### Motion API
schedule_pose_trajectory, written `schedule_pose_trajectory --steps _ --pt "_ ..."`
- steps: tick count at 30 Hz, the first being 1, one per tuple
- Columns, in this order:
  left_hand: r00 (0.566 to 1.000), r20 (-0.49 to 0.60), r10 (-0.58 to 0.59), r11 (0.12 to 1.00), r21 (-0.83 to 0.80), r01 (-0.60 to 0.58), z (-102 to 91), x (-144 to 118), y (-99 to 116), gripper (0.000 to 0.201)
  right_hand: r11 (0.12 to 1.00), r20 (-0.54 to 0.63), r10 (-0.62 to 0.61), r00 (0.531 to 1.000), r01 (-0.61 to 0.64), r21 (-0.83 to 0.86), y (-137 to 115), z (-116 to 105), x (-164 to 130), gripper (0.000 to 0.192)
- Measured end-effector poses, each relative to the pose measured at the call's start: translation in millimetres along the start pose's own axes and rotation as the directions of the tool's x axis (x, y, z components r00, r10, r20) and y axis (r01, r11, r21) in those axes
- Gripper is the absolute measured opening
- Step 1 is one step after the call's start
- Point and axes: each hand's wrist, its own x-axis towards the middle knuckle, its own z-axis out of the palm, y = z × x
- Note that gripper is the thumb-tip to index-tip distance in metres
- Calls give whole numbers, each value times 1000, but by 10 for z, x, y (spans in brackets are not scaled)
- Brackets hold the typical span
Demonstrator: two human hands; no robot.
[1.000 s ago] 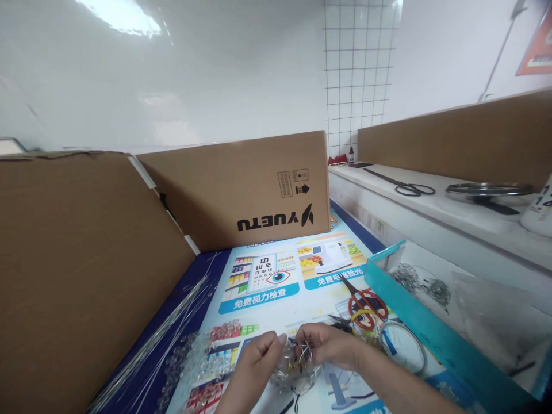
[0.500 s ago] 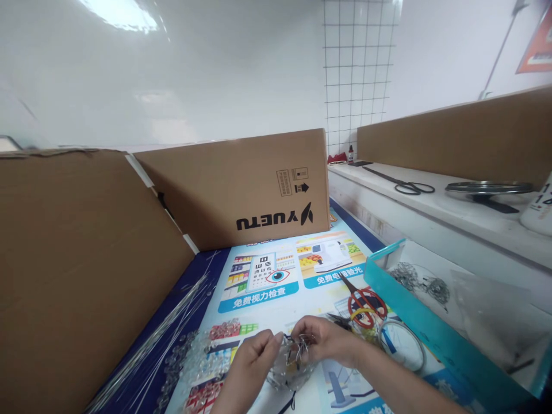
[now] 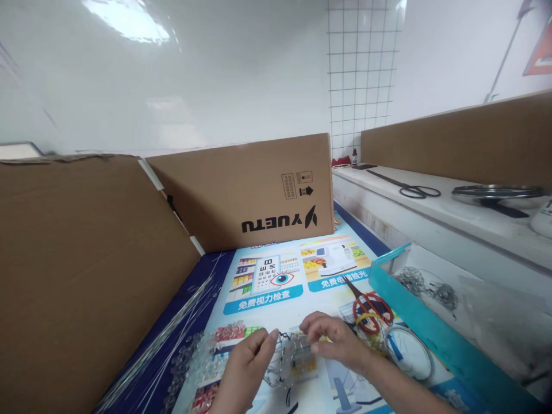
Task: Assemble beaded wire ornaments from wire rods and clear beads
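A rounded openwork piece of thin silvery wire [image 3: 288,362] is held low over the printed sheet [image 3: 259,319]. My left hand [image 3: 248,365] pinches its left upper edge between thumb and fingers. A short black bit shows at its top, and a dark cord hangs beneath it. Whether clear beads are threaded into it, I cannot tell. My right hand [image 3: 338,340] is at the piece's right side, fingers curled and apart, with nothing plainly between them. Loose clear beads [image 3: 202,353] lie to the left of my left hand.
Red-handled scissors [image 3: 371,310] and a yellow-handled tool [image 3: 366,323] lie beyond my right hand, near a wire coil [image 3: 425,348]. A teal-edged box [image 3: 431,322] holds wire pieces [image 3: 444,296]. Long wires [image 3: 164,339] lie left. Cardboard panels [image 3: 241,190] stand behind.
My right hand has loosened from the wire piece and drawn slightly up and right, its fingers spreading. My left hand still pinches the piece, which has turned a little. The camera view has shifted slightly.
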Motion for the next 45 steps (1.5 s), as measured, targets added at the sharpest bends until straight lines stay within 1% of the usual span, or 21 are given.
schedule_pose_trajectory --steps 2,5,7,9,12,14,17,21,24,26,28,31,33,35,37,40,43,45 --pt "1000 -27 -10 1000 -20 9 -13 -2 -7 38 986 -19 -82 996 79 -148 -77 40 -18 10" --pt "999 -47 -6 999 -40 4 -27 -3 -25 38 928 -40 -202 979 178 -328 -157 97 -52 12" --pt "999 -51 -7 999 -45 5 -35 4 -34 38 875 4 -255 967 232 -425 -163 121 -71 17" --pt "999 -44 -11 999 -50 9 -43 16 -40 38 807 90 -279 956 284 -518 -141 131 -87 26" --pt "1000 -26 -16 997 -73 14 -51 27 -51 38 687 216 -282 935 354 -635 -94 128 -103 38" --pt "1000 -13 -26 995 -98 25 -50 28 -64 38 620 267 -271 925 379 -687 -76 120 -108 47" --pt "999 8 -40 989 -144 41 -35 25 -81 39 551 327 -224 918 396 -735 -88 107 -102 58" --pt "999 32 -27 986 -162 32 -7 21 -72 39 485 394 -129 910 405 -776 -160 113 -82 63" --pt "999 45 -27 988 -153 34 4 20 -56 39 439 415 -77 907 404 -803 -214 135 -71 61" --pt "998 58 -33 988 -152 41 10 22 -53 40 384 430 -60 901 418 -823 -244 148 -61 58" --pt "996 75 -41 984 -169 53 20 25 -60 40 301 463 -50 885 455 -838 -268 156 -50 51" --pt "993 108 -38 979 -194 58 48 31 -86 41 162 513 -20 858 509 -845 -275 172 -38 34" --pt "992 121 -24 983 -177 45 72 35 -107 42 85 506 5 862 504 -859 -251 196 -39 25" --pt "992 122 -16 988 -148 35 93 38 -127 42 34 469 13 883 468 -883 -213 229 -45 20" --pt "993 115 -17 991 -126 32 104 43 -145 41 19 438 6 899 438 -899 -179 258 -52 20" --pt "995 100 -7 994 -104 18 96 56 -169 41 43 419 11 908 419 -907 -159 272 -59 24" --pt "995 102 14 997 -82 -5 67 76 -194 41 88 420 45 907 415 -906 -168 247 -62 34" --pt "995 104 5 997 -71 2 51 91 -212 40 134 422 61 905 411 -902 -182 222 -63 44"
